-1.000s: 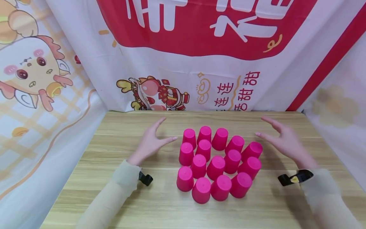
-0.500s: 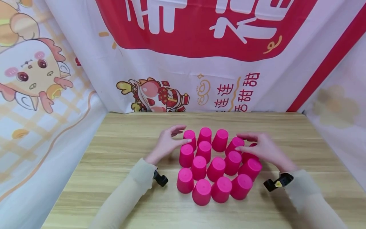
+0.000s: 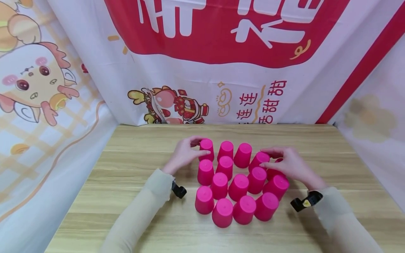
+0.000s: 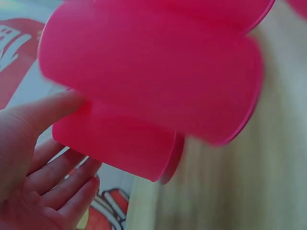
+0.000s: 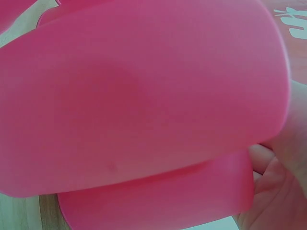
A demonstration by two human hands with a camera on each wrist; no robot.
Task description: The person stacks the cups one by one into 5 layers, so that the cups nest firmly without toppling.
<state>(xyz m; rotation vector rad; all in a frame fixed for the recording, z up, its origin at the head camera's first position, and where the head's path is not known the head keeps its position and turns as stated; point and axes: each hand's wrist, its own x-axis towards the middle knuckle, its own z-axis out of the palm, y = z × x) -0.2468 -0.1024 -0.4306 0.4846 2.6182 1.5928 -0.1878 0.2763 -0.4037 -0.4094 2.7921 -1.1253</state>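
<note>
Bright pink plastic cups stand upside down in rough rows on the table. My left hand (image 3: 184, 153) pinches the back-left cup (image 3: 206, 150) between thumb and fingers; this cup looks slightly raised and shifted left. In the left wrist view, the held cup (image 4: 115, 139) lies partly behind a nearer cup (image 4: 153, 72). At the back right, my right hand (image 3: 292, 165) curls its thumb and fingers about a cup (image 3: 259, 160), covering much of the end cup (image 3: 274, 173). In the right wrist view, a near cup (image 5: 134, 105) hides most of the fingers.
The wood-grain table (image 3: 133, 207) carries several more pink cups, such as the front-row cup (image 3: 222, 213). A printed cloth (image 3: 177, 72) hangs behind the table, with more cloth at both sides. Each wrist bears a black camera mount (image 3: 179, 190).
Both hands have come inward from the sides to the back row of cups. Over the last half second my left hand has taken the back-left cup and shifted it slightly up and left.
</note>
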